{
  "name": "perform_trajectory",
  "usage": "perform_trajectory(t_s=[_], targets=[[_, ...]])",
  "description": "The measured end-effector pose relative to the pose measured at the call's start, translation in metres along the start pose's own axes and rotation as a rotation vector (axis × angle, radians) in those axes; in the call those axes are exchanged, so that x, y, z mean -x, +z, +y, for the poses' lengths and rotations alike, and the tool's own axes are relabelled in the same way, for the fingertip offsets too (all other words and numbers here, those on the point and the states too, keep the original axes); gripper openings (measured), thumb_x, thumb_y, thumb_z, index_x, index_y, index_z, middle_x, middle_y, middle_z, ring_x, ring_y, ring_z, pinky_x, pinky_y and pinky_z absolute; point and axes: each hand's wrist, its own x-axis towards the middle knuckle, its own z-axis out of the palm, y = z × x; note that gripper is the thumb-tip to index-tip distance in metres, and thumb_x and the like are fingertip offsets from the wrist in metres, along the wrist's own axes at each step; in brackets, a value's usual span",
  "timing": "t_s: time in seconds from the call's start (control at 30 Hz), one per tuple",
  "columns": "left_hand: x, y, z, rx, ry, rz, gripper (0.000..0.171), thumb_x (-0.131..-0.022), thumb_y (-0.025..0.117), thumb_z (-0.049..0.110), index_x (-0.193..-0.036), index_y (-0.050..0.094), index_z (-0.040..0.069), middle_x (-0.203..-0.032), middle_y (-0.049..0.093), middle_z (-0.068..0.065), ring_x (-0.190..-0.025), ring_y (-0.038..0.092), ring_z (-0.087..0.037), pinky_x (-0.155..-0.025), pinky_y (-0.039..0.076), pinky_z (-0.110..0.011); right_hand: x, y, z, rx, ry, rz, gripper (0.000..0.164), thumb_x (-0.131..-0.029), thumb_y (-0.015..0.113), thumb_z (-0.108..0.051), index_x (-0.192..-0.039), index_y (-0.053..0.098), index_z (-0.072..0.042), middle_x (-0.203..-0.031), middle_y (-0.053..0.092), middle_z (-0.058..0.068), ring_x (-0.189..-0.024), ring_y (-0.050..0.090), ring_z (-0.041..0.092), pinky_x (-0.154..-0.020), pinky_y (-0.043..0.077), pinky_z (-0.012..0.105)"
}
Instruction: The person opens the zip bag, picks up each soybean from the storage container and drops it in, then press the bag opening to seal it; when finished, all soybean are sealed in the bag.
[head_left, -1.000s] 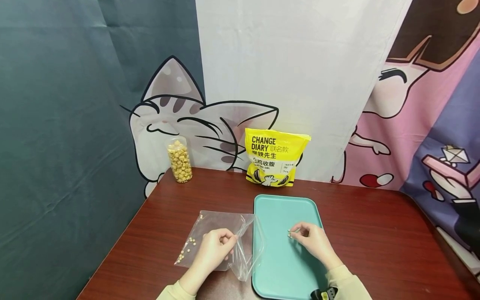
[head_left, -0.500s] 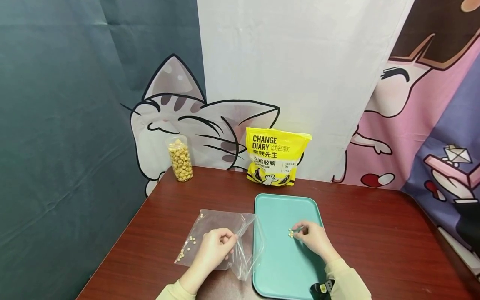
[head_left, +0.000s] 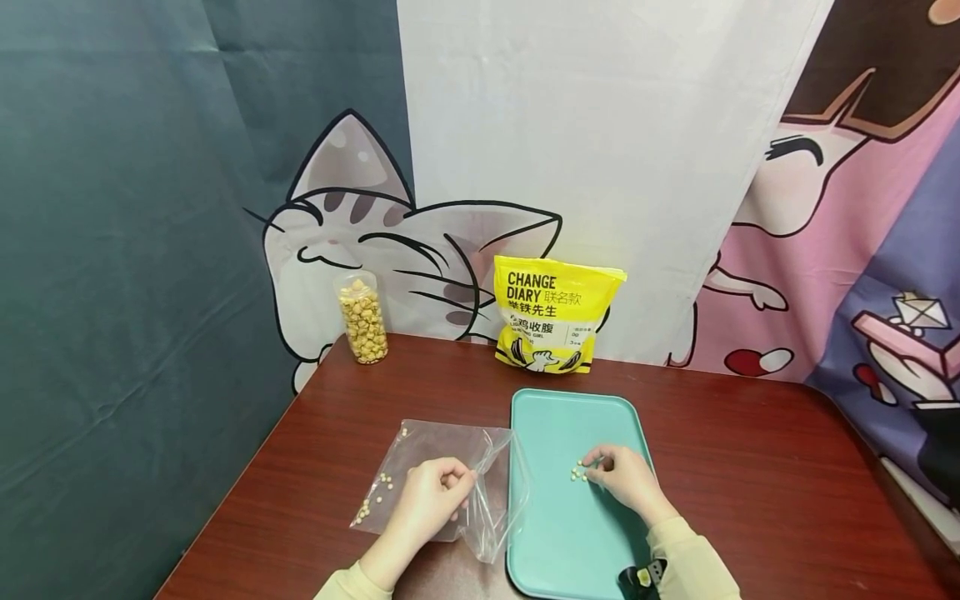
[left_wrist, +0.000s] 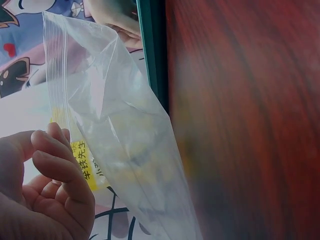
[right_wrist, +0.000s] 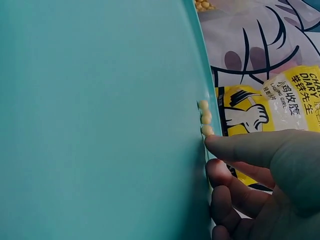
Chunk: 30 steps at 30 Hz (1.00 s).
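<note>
My left hand [head_left: 438, 492] pinches the top edge of a clear zip bag [head_left: 442, 442], whose mouth end overlaps the tray's left side. Several small round pale-yellow beans [head_left: 365, 506], like soybeans, lie inside the bag. The left wrist view shows the thumb and fingers of that hand [left_wrist: 55, 180] beside the bag's ribbed seal [left_wrist: 56, 65]. My right hand [head_left: 626, 479] is low over the turquoise tray [head_left: 562, 550], fingertips right at several more beans [head_left: 576, 475] on it. In the right wrist view, the top fingertip meets the lowest of three beans [right_wrist: 206, 120] in a row.
A yellow snack pouch [head_left: 555, 312] stands behind the tray against the backdrop. At the back left stands a clear container of popcorn-like pieces [head_left: 363, 325]. Brown wooden table [head_left: 735, 483] surrounds the tray. A printed cat backdrop [head_left: 322, 250] hangs behind.
The beans at my right fingertips have spread leftward on the tray, and more of them show. The right thumb and finger have parted slightly. My left hand and the bag stay put.
</note>
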Motion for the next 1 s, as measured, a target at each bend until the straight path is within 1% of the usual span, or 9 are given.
perform_trajectory(t_s=[0.13, 0.27, 0.37, 0.63, 0.87, 1.0], targets=[[-0.0006, 0.0005, -0.0006, -0.002, -0.016, -0.007, 0.021, -0.088, 0.064, 0.019, -0.068, 0.062, 0.014, -0.049, 0.055, 0.008, -0.036, 0.048, -0.001, -0.037, 0.031, -0.018, 0.001, -0.0004, -0.0011, 0.004, -0.008, 0.0, 0.009, -0.084, 0.068, -0.005, -0.088, 0.07, -0.013, -0.062, 0.051, -0.003, -0.055, 0.041, 0.011, -0.052, 0.034, 0.025], [-0.0007, 0.0005, -0.0013, -0.002, -0.01, -0.003, 0.021, -0.087, 0.064, 0.019, -0.068, 0.062, 0.014, -0.049, 0.055, 0.008, -0.036, 0.048, -0.001, -0.037, 0.032, -0.019, 0.0029, -0.0008, -0.0025, 0.01, -0.011, 0.001, 0.005, -0.083, 0.07, -0.009, -0.086, 0.069, -0.012, -0.062, 0.05, -0.004, -0.056, 0.041, 0.009, -0.053, 0.034, 0.024], [-0.0008, 0.0003, -0.0016, 0.002, -0.005, 0.004, 0.021, -0.087, 0.064, 0.019, -0.067, 0.062, 0.014, -0.049, 0.056, 0.007, -0.036, 0.047, -0.001, -0.037, 0.032, -0.019, 0.0036, -0.001, -0.0034, 0.006, -0.002, -0.011, 0.007, -0.08, 0.073, -0.01, -0.084, 0.067, -0.013, -0.061, 0.049, -0.004, -0.054, 0.041, 0.01, -0.052, 0.034, 0.024], [-0.0007, 0.0004, -0.001, 0.007, -0.018, 0.001, 0.02, -0.087, 0.064, 0.019, -0.069, 0.063, 0.012, -0.049, 0.057, 0.006, -0.036, 0.048, -0.001, -0.038, 0.034, -0.019, 0.004, -0.0012, -0.0028, -0.014, 0.018, -0.041, 0.012, -0.079, 0.073, -0.007, -0.077, 0.065, -0.015, -0.062, 0.049, -0.003, -0.055, 0.042, 0.011, -0.052, 0.035, 0.025], [-0.0003, 0.0006, -0.0011, 0.011, -0.024, -0.002, 0.02, -0.087, 0.065, 0.021, -0.069, 0.063, 0.013, -0.05, 0.057, 0.005, -0.036, 0.048, -0.001, -0.037, 0.032, -0.018, 0.0026, 0.0008, -0.0022, 0.003, 0.0, -0.052, 0.012, -0.079, 0.074, -0.009, -0.077, 0.064, -0.016, -0.06, 0.049, -0.004, -0.054, 0.041, 0.011, -0.051, 0.034, 0.025], [-0.0003, 0.0004, -0.0009, 0.014, -0.023, -0.006, 0.02, -0.087, 0.065, 0.021, -0.069, 0.063, 0.012, -0.05, 0.057, 0.005, -0.037, 0.049, -0.002, -0.037, 0.032, -0.017, 0.0023, 0.0014, -0.0019, 0.005, -0.008, -0.053, 0.013, -0.08, 0.073, -0.008, -0.076, 0.064, -0.016, -0.06, 0.048, -0.004, -0.053, 0.041, 0.01, -0.051, 0.034, 0.024]])
